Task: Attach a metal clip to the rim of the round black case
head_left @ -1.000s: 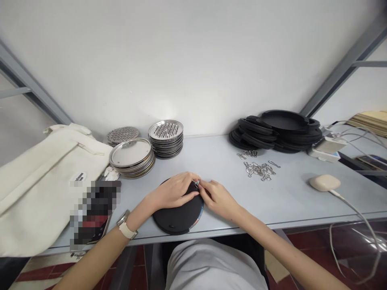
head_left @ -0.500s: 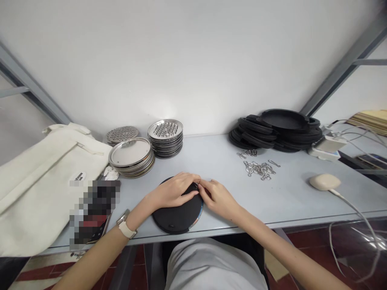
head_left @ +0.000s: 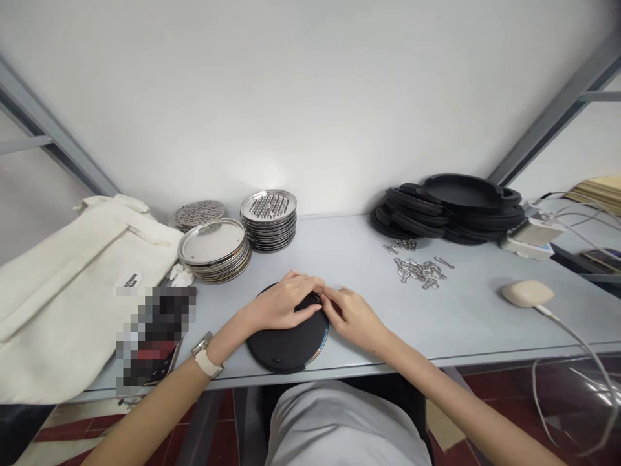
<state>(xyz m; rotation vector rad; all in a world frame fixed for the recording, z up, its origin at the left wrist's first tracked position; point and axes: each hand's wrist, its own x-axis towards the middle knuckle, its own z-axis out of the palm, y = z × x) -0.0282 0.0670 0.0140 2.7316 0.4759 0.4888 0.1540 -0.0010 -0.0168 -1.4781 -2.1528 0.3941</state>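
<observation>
A black round disc (head_left: 286, 346) lies on the table near its front edge, a thin shiny rim showing along its right side. Across its top rests my left hand (head_left: 286, 303), with the fingers closed over the upper right edge and the thumb stretched along the surface. My right hand (head_left: 353, 317) is closed in a pinch at that same edge, its fingertips meeting those of the left. Something small, dark and shiny shows between the fingertips; the fingers mostly hide it.
At the back left stand stacks of metal grater discs (head_left: 268, 223) and plain metal discs (head_left: 213, 249). Black round trays (head_left: 460, 194) are piled back right, before them loose metal clips (head_left: 417, 272). A cream bag (head_left: 82, 291) lies left; a white corded device (head_left: 528, 293) sits right.
The whole view has shifted slightly, so everything appears a little further right. Both hands keep the same hold at the disc's edge, with hardly any finger movement visible.
</observation>
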